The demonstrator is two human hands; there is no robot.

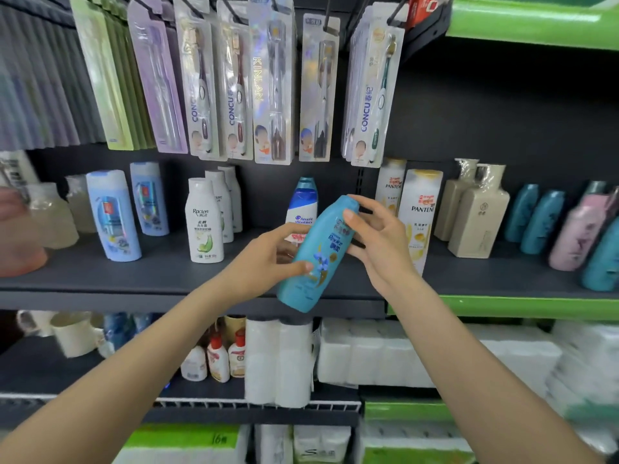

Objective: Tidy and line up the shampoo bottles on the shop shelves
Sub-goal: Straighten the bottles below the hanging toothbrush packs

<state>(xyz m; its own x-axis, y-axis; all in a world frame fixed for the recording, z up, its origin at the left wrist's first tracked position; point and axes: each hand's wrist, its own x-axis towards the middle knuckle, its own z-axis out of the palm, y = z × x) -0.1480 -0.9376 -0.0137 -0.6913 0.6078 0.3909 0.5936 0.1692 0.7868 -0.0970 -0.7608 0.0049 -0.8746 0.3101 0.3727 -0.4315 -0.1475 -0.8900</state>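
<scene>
A teal Rejoice shampoo bottle (315,256) is held tilted in front of the middle shelf (167,279), cap up and to the right. My left hand (264,259) grips its lower body, thumb across the front. My right hand (375,236) holds the upper part near the cap, fingers partly spread. Behind it stands a Head & Shoulders bottle (303,202). White Rpcien bottles (204,222), blue bottles (114,216), Pantene bottles (420,212), beige bottles (475,212) and more teal bottles (536,219) stand along the shelf.
Toothbrush packs (268,82) hang above the shelf. Below are tissue packs (368,353), paper rolls (278,360), small bottles (217,360) and mugs (73,333). A green shelf edge (536,306) runs along the right.
</scene>
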